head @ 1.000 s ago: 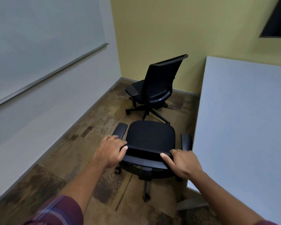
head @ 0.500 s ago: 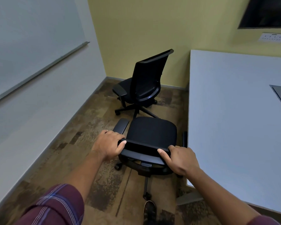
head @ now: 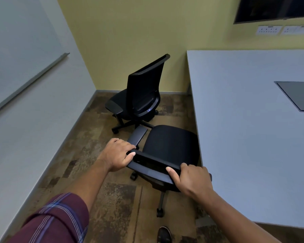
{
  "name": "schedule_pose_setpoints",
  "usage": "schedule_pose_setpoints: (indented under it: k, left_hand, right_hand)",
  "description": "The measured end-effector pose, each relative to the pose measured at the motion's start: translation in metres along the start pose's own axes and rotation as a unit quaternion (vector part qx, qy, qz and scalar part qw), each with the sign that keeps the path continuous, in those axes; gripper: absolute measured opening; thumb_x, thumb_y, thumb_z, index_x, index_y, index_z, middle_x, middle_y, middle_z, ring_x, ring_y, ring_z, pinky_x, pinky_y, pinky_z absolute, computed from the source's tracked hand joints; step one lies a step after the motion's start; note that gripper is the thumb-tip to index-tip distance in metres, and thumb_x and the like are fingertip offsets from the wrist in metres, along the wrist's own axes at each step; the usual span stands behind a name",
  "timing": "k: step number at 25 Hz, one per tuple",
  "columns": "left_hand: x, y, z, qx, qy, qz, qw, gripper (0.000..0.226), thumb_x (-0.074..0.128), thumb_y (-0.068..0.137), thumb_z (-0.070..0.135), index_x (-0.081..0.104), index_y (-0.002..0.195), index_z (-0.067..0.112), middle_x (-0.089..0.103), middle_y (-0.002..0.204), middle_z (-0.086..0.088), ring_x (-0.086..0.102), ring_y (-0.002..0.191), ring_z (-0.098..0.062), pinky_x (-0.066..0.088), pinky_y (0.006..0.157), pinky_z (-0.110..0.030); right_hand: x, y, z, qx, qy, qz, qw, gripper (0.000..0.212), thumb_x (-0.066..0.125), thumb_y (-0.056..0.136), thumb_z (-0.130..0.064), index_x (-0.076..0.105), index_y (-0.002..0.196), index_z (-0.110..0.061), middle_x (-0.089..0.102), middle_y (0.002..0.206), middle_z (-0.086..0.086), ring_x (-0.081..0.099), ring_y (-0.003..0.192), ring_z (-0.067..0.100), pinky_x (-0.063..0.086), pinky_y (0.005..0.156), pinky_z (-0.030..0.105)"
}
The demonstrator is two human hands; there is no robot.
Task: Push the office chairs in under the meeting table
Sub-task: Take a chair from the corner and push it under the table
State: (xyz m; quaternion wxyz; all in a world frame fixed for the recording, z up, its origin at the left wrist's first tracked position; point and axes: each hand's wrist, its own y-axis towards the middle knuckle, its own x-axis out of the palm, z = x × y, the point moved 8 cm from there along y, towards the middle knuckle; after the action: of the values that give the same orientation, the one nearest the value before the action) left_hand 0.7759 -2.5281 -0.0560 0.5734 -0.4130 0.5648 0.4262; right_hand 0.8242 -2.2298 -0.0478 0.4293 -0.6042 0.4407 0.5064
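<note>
A black office chair [head: 168,146] stands right in front of me, its seat touching the left edge of the white meeting table [head: 249,137]. Both hands hold the top of its backrest: my left hand [head: 117,156] grips the left end, my right hand [head: 190,178] grips the right end. The chair's right armrest is hidden under the table edge; its left armrest sticks out toward the far side. A second black office chair [head: 140,97] stands farther off near the yellow wall, away from the table, backrest turned toward the table.
A white wall with a whiteboard rail [head: 28,83] runs along the left. The yellow wall [head: 139,32] closes the far end. A grey panel [head: 298,95] is set in the tabletop. My shoe [head: 163,234] shows at the bottom on the brown patterned carpet.
The near chair has moved right, so its seat and right armrest now reach under the table edge. My view has swung right, showing more of the tabletop. Both hands keep their hold.
</note>
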Motion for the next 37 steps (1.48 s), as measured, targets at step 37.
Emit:
schedule_pose_setpoints:
  k: [37]
  left_hand:
    - [-0.002,0.367,-0.017,0.45,-0.005,0.011,0.893,0.062,0.032,0.103,0.059,0.075,0.131,0.025,0.078,0.129,0.007,0.07,0.121,-0.019,0.045,0.106,-0.047]
  right_hand:
    - [-0.014,0.145,-0.026,0.397,0.039,0.075,0.914,0.085,-0.002,0.095,-0.087,0.052,0.08,-0.023,0.049,0.066,-0.005,0.046,0.058,0.019,0.045,0.066,0.04]
